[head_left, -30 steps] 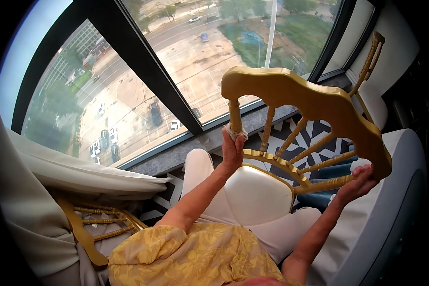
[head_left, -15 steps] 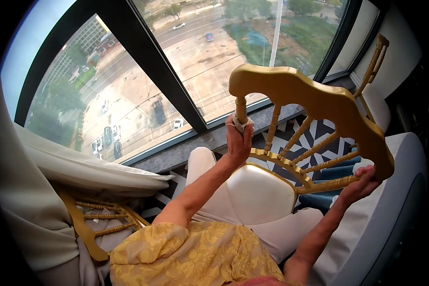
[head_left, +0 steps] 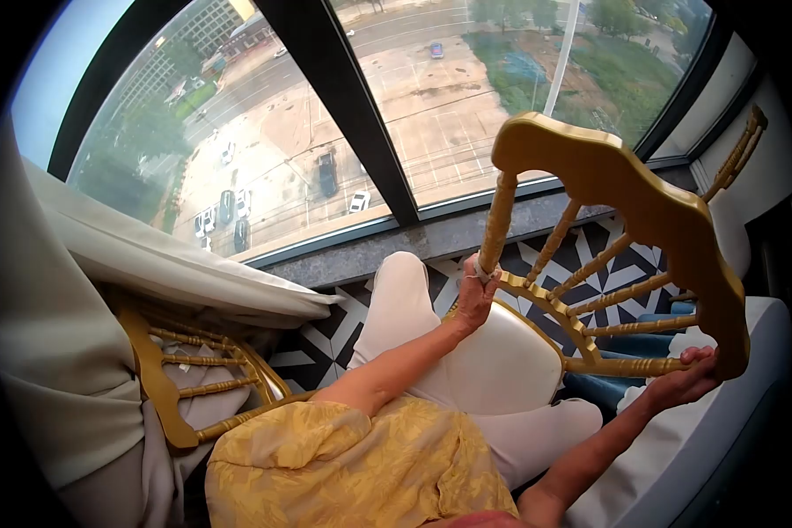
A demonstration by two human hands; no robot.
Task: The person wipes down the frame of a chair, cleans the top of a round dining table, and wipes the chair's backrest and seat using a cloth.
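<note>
A gold wooden chair (head_left: 634, 180) with turned spindles and a cream padded seat (head_left: 510, 359) stands in front of me, its back towards me and tilted in view. My left hand (head_left: 477, 299) is closed around the lower part of the left back post (head_left: 500, 216), with a small whitish cloth (head_left: 481, 267) pressed between fingers and post. My right hand (head_left: 685, 383) grips the right back post close to the curved top rail; its fingers are partly hidden behind the wood. My knees flank the seat.
Another gold chair (head_left: 180, 396) lies by the curtain (head_left: 70, 299) at left. A grey-white sofa-like seat (head_left: 722, 431) is at right. A further chair (head_left: 735, 176) stands near the wall. Ahead is a large window (head_left: 453, 97) above a stone sill (head_left: 370, 255) and patterned floor (head_left: 317, 343).
My left hand with the cloth has slid down the left post from near the top rail. The right hand keeps its hold. The view has shifted, so the chair appears further right.
</note>
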